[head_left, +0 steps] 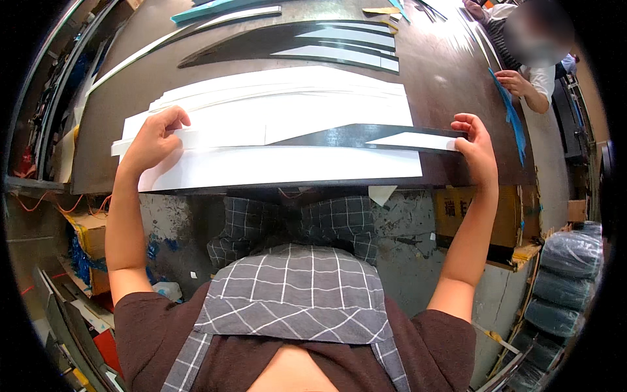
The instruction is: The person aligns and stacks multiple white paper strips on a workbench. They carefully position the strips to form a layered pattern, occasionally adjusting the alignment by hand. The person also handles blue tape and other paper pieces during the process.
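Observation:
Across white sheets (281, 166) at the table's near edge lies a long black strip (326, 136), tapering leftward, with a white slanted panel on its right part. My right hand (478, 147) pinches the strip's right end between thumb and fingers. At the left, my left hand (151, 142) is closed, thumb against curled fingers, on the end of a pale white strip (222, 137) that runs in line with the black one. Whether the two are joined I cannot tell. Behind them, more white sheets (313, 81) lie in an uneven stack.
Farther back on the dark table (444, 78) are black tapered pieces with white panels (313, 49), a long white strip (144, 55) and blue film (215, 10). At the right, another person's hand (514, 83) touches blue film (513, 121). A cardboard box (477, 212) stands below the table.

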{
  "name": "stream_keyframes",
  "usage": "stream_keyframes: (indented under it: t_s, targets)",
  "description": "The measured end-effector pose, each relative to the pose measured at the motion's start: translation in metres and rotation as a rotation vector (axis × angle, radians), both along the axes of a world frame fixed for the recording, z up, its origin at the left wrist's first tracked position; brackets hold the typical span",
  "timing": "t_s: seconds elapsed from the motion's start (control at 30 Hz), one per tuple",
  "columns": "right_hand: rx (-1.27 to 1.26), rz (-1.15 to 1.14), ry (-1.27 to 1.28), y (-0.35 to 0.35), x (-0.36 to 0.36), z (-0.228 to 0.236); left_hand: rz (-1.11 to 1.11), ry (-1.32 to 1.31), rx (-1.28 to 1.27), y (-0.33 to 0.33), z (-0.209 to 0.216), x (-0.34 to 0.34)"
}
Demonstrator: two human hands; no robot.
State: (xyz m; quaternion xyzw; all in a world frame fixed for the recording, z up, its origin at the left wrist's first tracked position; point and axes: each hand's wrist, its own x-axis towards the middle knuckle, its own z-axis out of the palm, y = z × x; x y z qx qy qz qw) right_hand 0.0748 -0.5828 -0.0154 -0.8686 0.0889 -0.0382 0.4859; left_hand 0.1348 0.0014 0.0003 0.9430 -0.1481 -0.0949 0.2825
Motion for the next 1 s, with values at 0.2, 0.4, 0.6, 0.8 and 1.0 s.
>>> stream_keyframes:
  t_s: [0.2,0.4,0.6,0.8,1.0]
  targets:
    - [-0.839,-0.208,-0.174,0.054,-0.004,0.003,-0.048,-0.603,0.388,-0.027,-0.007,-0.034]
    - [-0.594,0.218,-0.342,0.23,0.058,-0.038,-0.301,-0.445,0.074,-0.103,-0.024,-0.051]
    - [-0.68,0.331,-0.279,0.267,0.068,-0.064,-0.258,-0.491,0.039,-0.121,-0.04,-0.056]
    - [-0.703,0.338,-0.234,0.263,0.064,-0.055,-0.262,-0.491,-0.025,-0.122,-0.039,-0.058]
    - [-0.589,0.32,-0.316,0.261,0.077,-0.029,-0.259,-0.468,-0.04,-0.122,-0.037,-0.058]
